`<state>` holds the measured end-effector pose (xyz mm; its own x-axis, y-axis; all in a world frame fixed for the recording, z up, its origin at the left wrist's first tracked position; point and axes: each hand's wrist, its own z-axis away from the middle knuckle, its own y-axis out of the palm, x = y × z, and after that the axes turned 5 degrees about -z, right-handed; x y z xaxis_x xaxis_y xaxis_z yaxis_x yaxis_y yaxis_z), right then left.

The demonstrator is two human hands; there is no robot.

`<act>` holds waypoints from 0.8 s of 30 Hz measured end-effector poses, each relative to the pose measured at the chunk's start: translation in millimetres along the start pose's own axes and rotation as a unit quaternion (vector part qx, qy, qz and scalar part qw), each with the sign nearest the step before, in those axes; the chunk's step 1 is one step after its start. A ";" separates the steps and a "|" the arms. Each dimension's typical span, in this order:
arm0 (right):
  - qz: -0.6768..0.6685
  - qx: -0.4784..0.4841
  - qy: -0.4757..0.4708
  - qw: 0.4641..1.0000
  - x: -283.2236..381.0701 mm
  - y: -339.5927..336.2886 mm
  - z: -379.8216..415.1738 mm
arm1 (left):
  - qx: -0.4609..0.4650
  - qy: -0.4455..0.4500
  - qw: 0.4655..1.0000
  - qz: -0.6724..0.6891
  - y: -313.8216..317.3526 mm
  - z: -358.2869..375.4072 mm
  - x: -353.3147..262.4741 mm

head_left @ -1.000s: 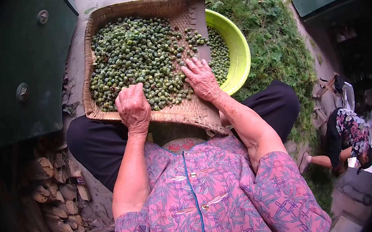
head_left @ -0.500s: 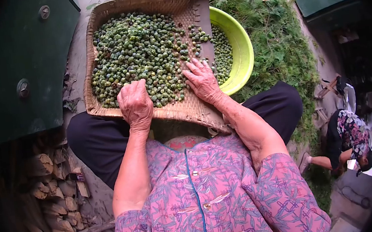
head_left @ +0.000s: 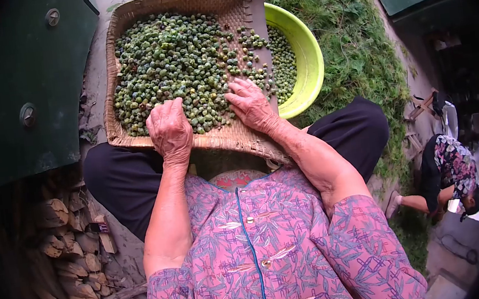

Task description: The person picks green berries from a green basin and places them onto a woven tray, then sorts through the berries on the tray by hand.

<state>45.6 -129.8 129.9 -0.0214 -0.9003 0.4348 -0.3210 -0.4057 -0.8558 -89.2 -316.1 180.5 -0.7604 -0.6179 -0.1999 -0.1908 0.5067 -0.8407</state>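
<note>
A woven winnowing basket lies across my lap, heaped with small round green fruits. My left hand is closed at the near edge of the heap, its fingers curled under; whatever they hold is hidden. My right hand lies open on the basket floor, right of the heap, its fingers slightly spread and touching a few loose fruits. More of these fruits are scattered near the basket's right lip. A yellow-green basin with similar fruits in it stands under and beyond that lip.
Cut green leafy branches cover the ground on the right. A dark green door panel is at the left, above a stack of split firewood. At the far right, another person in a flowered top bends over.
My right hand has shifted a little to the left, away from the basket's lip. My left hand keeps its closed shape at the heap. The whole view has shifted slightly.
</note>
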 end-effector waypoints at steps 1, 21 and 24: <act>0.035 -0.022 0.037 0.998 -10.5 -4.8 1.5 | 0.001 -0.002 1.000 0.002 -0.1 0.0 0.0; 0.079 -0.095 0.125 0.984 -13.5 -10.3 -9.6 | 0.004 -0.008 1.000 0.009 0.2 0.0 0.6; 0.002 -0.116 0.138 0.984 6.4 -8.5 -22.2 | 0.005 -0.012 1.000 0.014 -0.5 0.1 0.2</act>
<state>27.2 -128.6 146.2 -0.2695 -0.8116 0.5184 -0.5272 -0.3262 -0.7847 -89.2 -316.6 180.8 -0.7503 -0.6176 -0.2358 -0.1629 0.5184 -0.8395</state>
